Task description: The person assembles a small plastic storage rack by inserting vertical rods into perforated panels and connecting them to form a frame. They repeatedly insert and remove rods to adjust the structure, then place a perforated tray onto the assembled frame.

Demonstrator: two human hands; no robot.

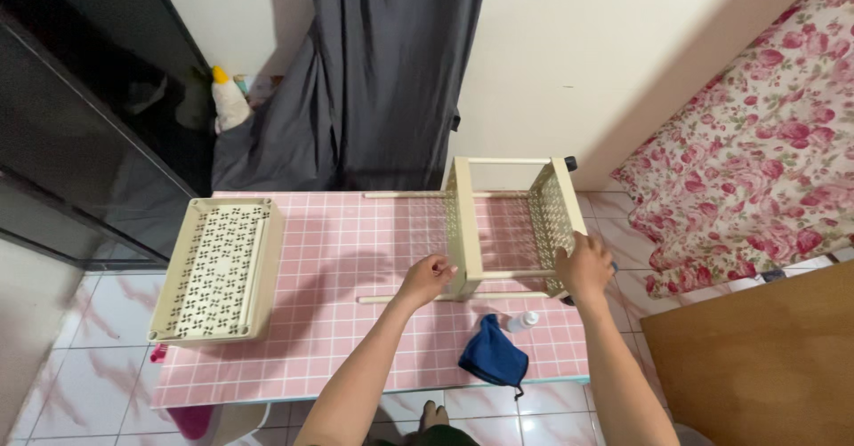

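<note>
Pink tiled table [356,250] beside floral bed [756,161]; left hand [429,279] and right hand [584,266] clamped on cream rack frame [511,233], fingers curled round lower posts.

No packages, labels, signs, apparently.

A small room in a home, seen from above.

A low table [338,259] with a pink tiled-pattern top stands on a marble-look tiled floor [71,321]. To the right of the table lies a bed under a rose-printed floral cover [756,161]. Behind the table a dark grey curtain [391,72] hangs against a plain cream wall [578,46]. To the left of the table stands a glossy black cabinet [80,117], and at its near right a wooden surface [765,366].
</note>
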